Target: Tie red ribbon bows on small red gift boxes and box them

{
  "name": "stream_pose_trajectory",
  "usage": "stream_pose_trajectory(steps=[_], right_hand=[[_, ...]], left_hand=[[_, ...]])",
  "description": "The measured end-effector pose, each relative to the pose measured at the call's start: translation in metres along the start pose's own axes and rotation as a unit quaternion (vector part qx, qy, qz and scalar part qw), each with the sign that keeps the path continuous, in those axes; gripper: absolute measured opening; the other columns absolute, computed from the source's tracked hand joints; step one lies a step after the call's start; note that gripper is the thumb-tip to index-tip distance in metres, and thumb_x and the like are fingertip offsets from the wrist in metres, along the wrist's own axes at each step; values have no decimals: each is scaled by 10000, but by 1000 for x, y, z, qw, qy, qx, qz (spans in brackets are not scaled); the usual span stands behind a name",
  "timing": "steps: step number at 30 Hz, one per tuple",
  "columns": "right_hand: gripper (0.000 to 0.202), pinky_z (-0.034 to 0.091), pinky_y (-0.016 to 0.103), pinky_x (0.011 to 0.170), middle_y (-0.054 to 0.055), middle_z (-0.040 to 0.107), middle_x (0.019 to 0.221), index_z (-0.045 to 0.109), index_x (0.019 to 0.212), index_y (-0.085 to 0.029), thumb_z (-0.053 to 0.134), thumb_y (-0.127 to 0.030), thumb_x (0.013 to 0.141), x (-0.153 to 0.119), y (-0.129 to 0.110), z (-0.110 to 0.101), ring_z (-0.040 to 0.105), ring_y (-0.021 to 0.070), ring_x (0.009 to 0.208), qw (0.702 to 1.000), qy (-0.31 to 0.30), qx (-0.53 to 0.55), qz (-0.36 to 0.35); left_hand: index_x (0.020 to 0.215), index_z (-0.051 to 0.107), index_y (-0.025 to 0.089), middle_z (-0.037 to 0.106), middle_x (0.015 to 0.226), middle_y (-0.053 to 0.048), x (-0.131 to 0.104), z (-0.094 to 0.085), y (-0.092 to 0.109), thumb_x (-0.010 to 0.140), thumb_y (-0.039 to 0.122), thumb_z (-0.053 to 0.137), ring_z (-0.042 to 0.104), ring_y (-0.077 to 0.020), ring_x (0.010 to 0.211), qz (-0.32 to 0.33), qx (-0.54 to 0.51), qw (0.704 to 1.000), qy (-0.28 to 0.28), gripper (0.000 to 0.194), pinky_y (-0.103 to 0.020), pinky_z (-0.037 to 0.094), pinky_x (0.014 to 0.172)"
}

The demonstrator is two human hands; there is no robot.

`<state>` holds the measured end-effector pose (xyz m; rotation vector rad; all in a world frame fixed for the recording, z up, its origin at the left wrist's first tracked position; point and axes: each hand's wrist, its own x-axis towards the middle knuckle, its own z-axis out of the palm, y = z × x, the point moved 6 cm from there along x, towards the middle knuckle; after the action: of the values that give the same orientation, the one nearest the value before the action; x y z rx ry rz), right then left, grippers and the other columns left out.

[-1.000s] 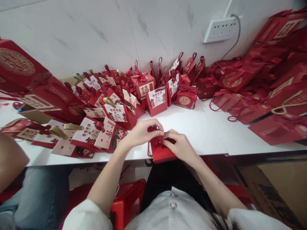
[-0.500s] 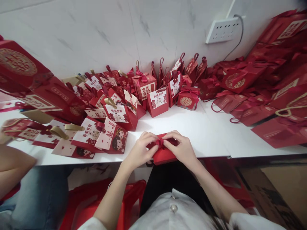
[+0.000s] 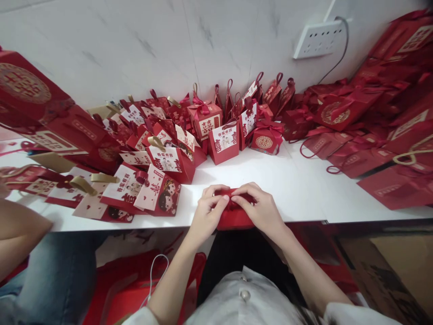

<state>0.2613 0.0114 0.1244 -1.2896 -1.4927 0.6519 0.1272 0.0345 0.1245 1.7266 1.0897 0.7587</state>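
At the table's front edge sits a small red gift box (image 3: 235,220), with a dark red ribbon (image 3: 231,205) on its top. My left hand (image 3: 208,214) comes from the left, its thumb and forefinger pinched on the ribbon. Opposite it, my right hand (image 3: 262,207) pinches the same ribbon, fingertips almost meeting the left ones. The fingers partly cover the ribbon, so its knot or bow is hard to make out. Left of my hands stands a finished-looking box (image 3: 162,192) printed with cartoon faces.
Red gift boxes (image 3: 223,142) crowd the white table (image 3: 284,176) along the wall. A tall pile of red bags and boxes (image 3: 392,185) is at the right. A co-worker's arm (image 3: 20,230) rests at the left edge. A power strip (image 3: 318,40) is on the wall.
The ribbon loops that stood up between my fingers now lie lower and are more covered. My left hand has shifted slightly right; both hands keep pinching.
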Motion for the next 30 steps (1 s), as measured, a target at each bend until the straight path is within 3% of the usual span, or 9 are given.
stream_pose_trajectory(steps=[4,9,11,15,20,23,25,28,30], right_hand=[[63,515,334,759,34,639,850,610,858,-222,559,-188,841,-2,3,-4,621,185,816,1000,17,1,4],[49,475,422,896,109,572,1081,595,877,-209,614,-226,835,-14,-16,-11,552,243,1066,989,41,-92,-112],[64,472,430,888,105,583,1077,620,897,-215,628,-218,834,-18,-23,-10,553,243,1054,977,32,-138,-160],[134,477,407,833,82,653,972,656,908,-220,619,-120,826,-24,-29,-12,589,218,943,950,76,-194,-233],[166,502,386,777,65,679,889,658,906,-218,620,-85,815,-25,-30,-12,611,197,840,938,93,-210,-260],[147,515,383,745,69,675,846,649,883,-192,627,-66,811,-26,-32,-14,611,196,815,933,91,-211,-276],[147,523,383,729,82,672,844,645,882,-171,630,-47,804,-26,-33,-15,610,199,813,932,79,-206,-286],[175,540,377,713,91,663,861,641,895,-165,614,-18,803,-26,-32,-17,610,199,823,936,60,-197,-285],[197,559,364,720,96,653,887,644,906,-169,587,-5,814,-27,-30,-19,616,198,852,942,43,-192,-273]], left_hand=[[524,548,168,595,1153,-60,2,1,-9,843,282,485,504,-226,1120,-27,-100,995,10,345,-394,349,1030],[503,523,165,588,1179,-62,2,0,-9,850,283,482,512,-228,1118,-32,-106,994,21,369,-401,346,1035],[504,530,168,598,1166,-61,1,0,-7,852,287,487,507,-228,1118,-29,-88,996,16,371,-404,351,1028],[599,610,181,602,1135,-63,-3,0,-3,878,299,470,499,-218,1120,-2,-38,999,25,335,-398,360,1012],[719,642,196,580,1135,-70,-15,-3,3,920,276,421,492,-225,1096,44,120,986,108,310,-433,362,975],[794,662,202,578,1007,-73,-29,-9,15,896,237,487,514,-208,961,107,235,940,224,206,-392,410,871],[813,646,188,543,887,-49,-38,-9,19,876,220,532,517,-145,775,132,249,925,254,134,-297,448,726],[773,591,175,491,818,-7,-44,-6,11,872,226,545,463,-68,582,91,183,951,230,120,-194,414,520],[756,564,180,492,820,-2,-46,-4,2,867,242,548,489,-67,602,50,129,966,219,128,-174,422,507]])
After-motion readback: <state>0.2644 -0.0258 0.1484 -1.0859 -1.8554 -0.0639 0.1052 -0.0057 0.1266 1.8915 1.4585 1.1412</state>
